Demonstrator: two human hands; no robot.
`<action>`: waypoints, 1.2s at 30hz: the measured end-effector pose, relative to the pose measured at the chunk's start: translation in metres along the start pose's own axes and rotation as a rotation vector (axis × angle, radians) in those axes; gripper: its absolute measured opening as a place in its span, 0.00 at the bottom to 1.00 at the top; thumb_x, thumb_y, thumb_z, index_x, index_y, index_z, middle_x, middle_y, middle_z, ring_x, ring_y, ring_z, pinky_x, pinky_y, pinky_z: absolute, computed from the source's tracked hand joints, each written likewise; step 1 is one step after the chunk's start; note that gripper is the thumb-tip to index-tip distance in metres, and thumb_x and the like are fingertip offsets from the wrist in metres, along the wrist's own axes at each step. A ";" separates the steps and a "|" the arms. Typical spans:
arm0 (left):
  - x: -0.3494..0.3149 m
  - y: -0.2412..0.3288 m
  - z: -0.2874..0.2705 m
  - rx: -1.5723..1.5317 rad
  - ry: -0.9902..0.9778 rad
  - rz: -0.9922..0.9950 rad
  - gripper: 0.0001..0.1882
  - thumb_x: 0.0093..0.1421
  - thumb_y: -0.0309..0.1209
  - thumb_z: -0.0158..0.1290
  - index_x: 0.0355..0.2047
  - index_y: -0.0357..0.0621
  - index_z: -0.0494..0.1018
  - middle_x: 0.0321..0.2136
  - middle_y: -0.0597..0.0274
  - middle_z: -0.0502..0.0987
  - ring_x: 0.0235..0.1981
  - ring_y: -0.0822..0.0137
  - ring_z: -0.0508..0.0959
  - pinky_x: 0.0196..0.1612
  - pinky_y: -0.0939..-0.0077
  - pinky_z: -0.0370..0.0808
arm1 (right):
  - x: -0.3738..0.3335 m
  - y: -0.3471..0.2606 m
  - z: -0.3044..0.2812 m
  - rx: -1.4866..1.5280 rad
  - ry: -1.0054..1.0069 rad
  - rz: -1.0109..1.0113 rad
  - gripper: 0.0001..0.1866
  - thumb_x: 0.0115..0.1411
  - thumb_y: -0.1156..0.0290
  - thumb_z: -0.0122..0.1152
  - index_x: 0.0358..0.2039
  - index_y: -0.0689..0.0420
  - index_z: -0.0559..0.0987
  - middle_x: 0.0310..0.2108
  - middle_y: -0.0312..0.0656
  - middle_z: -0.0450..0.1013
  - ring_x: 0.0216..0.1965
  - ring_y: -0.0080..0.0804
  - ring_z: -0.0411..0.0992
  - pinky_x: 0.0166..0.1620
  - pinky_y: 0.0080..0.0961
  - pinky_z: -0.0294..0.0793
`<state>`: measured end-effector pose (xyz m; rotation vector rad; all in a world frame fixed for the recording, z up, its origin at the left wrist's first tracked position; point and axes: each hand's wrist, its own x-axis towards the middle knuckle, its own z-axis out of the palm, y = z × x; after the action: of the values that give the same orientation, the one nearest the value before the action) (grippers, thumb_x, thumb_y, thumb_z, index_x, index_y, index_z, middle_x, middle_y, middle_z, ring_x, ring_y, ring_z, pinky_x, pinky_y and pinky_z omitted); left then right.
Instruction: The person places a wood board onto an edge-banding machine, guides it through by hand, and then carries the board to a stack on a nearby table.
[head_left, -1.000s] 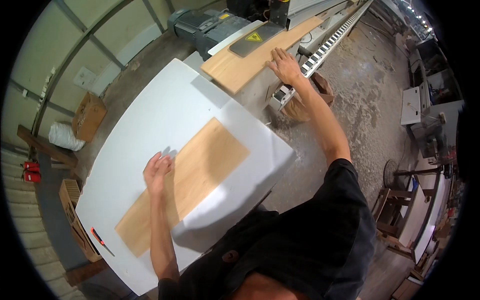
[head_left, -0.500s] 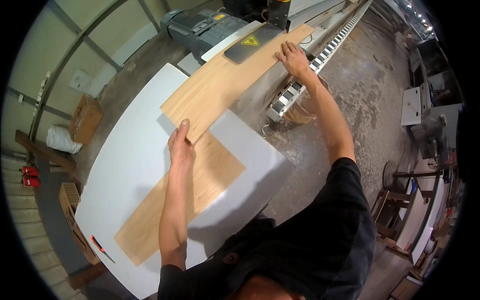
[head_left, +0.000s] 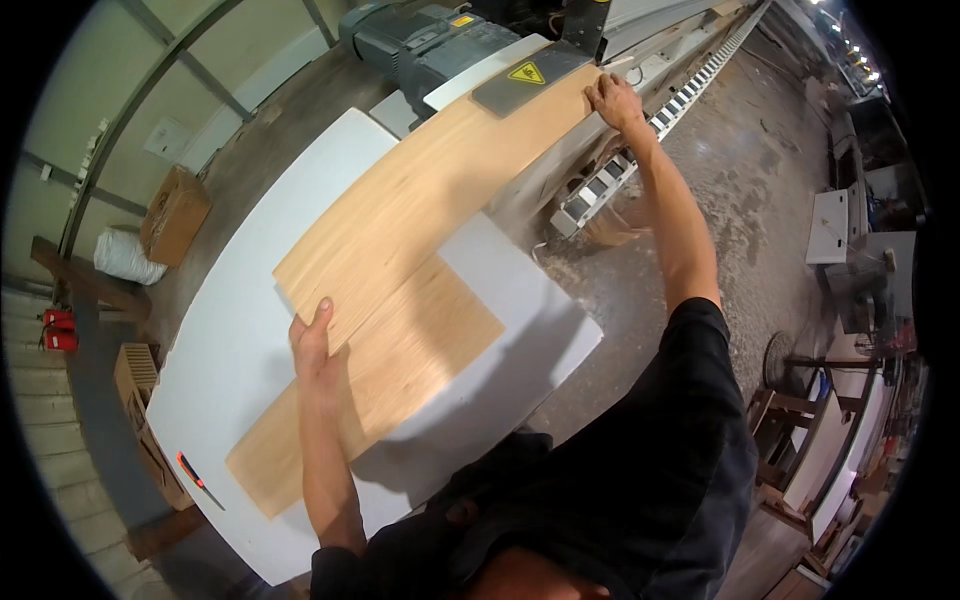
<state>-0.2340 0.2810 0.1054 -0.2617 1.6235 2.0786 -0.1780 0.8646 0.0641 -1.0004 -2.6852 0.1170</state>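
Observation:
A long light-wood plank [head_left: 430, 180] slants from the machine down over the white table [head_left: 240, 300]. My left hand [head_left: 313, 342] grips its near end, thumb on top and fingers underneath. At the far end my right hand [head_left: 614, 102] is closed on the right edge, fingers bent over it. A grey guard plate [head_left: 530, 82] with a yellow warning triangle covers part of the plank there. Below the held plank, a second wood plank [head_left: 440, 345] lies flat on the white table, partly covered by the first plank and my left forearm.
A grey motor [head_left: 430, 55] stands behind the guard. To the right runs a roller track [head_left: 600, 190] beside the concrete floor [head_left: 740, 170]. An orange-and-black utility knife [head_left: 195, 475] lies at the table's left edge. A cardboard box [head_left: 175, 215] and a white sack [head_left: 127, 257] stand left.
The held plank's near end has shifted down and left, with my left hand on it, and more of its length shows. My right hand has moved slightly up and right along the edge.

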 end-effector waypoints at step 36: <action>-0.208 -0.017 -0.415 0.477 0.237 0.109 0.28 0.49 0.27 0.64 0.50 0.29 0.69 0.40 0.53 0.78 0.38 0.66 0.78 0.43 0.73 0.76 | -0.543 -0.167 -0.089 1.065 -0.533 0.626 0.45 0.60 0.37 0.48 0.60 0.69 0.61 0.58 0.58 0.61 0.55 0.45 0.65 0.55 0.34 0.65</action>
<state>-0.1055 -0.1643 0.0671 -0.2650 2.2604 1.7127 0.1349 0.3826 0.0559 -1.4187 -1.9621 1.8856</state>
